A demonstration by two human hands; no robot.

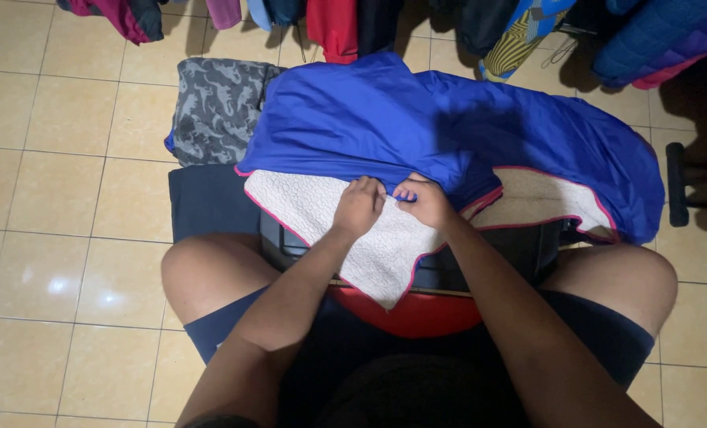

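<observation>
A large blue jacket with cream fleece lining and pink trim lies spread over a dark case across the seated person's knees, far of a red round seat, where the left hand and right hand, both closed, pinch its lining edge side by side.

Hands: two, left hand and right hand. Blue fleece-lined jacket: one, at 12 o'clock. Grey patterned garment: one, at 10 o'clock. Dark folded cloth: one. Red stool: one.
</observation>
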